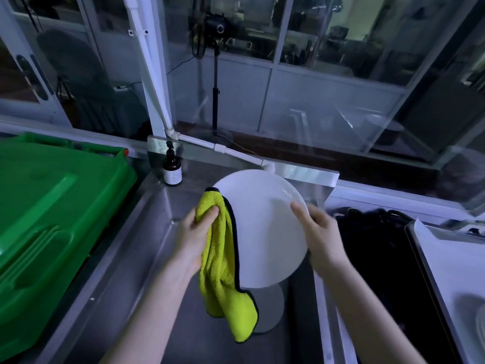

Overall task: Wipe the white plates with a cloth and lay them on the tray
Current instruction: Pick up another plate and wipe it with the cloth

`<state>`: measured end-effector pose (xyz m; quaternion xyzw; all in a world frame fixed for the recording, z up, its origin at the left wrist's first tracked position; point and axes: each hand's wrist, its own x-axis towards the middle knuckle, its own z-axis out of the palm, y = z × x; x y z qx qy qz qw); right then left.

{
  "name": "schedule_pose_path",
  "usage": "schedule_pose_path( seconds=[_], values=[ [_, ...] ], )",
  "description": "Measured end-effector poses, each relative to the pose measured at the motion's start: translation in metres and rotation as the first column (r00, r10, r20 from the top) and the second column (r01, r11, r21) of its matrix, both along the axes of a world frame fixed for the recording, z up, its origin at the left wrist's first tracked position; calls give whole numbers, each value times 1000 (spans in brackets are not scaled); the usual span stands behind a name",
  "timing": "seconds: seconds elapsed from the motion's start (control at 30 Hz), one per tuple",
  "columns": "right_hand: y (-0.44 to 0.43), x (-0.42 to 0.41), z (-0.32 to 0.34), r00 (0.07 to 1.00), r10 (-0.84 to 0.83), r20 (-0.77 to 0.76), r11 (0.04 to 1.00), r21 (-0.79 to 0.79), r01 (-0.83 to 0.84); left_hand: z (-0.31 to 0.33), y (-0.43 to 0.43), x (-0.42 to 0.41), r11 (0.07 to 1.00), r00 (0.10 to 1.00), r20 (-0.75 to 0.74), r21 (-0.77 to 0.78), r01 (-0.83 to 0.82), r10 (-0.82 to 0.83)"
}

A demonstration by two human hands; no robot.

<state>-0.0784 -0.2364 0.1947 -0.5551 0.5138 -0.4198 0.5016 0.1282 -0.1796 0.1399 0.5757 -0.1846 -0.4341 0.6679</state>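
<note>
Two hands apart | right hand (320, 237) gripping white plate (265, 232) by rim over steel sink (157, 245) | left hand (195, 232) pinching yellow cloth (220, 258) at its left edge | risk: single-handed grip slipping, dropping it onto lower plate (273, 308)

Most fingers of the right hand (322, 240) hide behind the white plate (265, 232), the yellow cloth (223, 258) covers part of a second plate (271, 308), and the tray (451, 264) runs off the right edge.
</note>
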Motion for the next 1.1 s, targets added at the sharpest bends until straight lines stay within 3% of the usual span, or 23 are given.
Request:
schedule_pose_path(
  seconds=[0.1, 0.17, 0.2, 0.27, 0.33, 0.43, 0.5, 0.57, 0.63, 0.73, 0.8, 0.9, 0.93, 1.0, 1.1],
  values=[
    [-20, -8, 29, 909, 278, -310, 941, -100, -322, 9, 1, 7, 974, 963, 190, -87, 211, -192],
    [-24, 0, 37, 769, 384, -511, 872, -73, -483, 20, -2, 2, 909, 874, 332, -92, 406, -356],
    [-23, 3, 39, 740, 403, -538, 855, -68, -515, 25, -3, 0, 876, 823, 384, -72, 478, -418],
    [-21, 5, 39, 754, 413, -512, 848, -87, -524, 28, -4, -2, 849, 784, 418, -54, 526, -459],
    [-15, 0, 36, 841, 352, -411, 895, -115, -431, 25, -4, -2, 889, 847, 357, -87, 450, -394],
    [-3, 1, 16, 998, 42, -42, 996, -76, -46, 11, -1, -2, 983, 983, 104, -85, 160, -151],
    [6, 7, -2, 980, -129, 152, 990, 75, 118, 3, 0, -4, 1000, 1000, -6, -2, 28, -28],
    [10, 7, -10, 988, -96, 121, 991, 101, 84, -1, 2, -2, 1000, 1000, -10, 26, -1, 2],
    [4, -1, -2, 998, 63, 0, 998, 17, -63, -2, 4, 4, 1000, 1000, 15, 23, 11, -12],
    [-14, -9, 23, 907, 320, -272, 930, -94, -356, 1, 5, 12, 982, 967, 187, -39, 183, -172],
    [-21, -2, 31, 778, 437, -450, 853, -65, -517, 12, 3, 10, 922, 864, 375, -53, 383, -337],
    [-17, 8, 27, 690, 517, -506, 800, -2, -601, 24, 2, 1, 808, 696, 506, 4, 590, -510],
    [-15, 6, 26, 710, 515, -480, 808, -4, -589, 24, 3, 0, 806, 700, 494, 1, 592, -515],
    [-13, -3, 25, 811, 447, -378, 870, -28, -492, 18, 5, 1, 873, 809, 400, -43, 485, -430],
    [-6, 0, 9, 997, 56, -43, 998, -12, -57, -2, 6, -8, 993, 988, 113, -29, 113, -109]
  ],
)
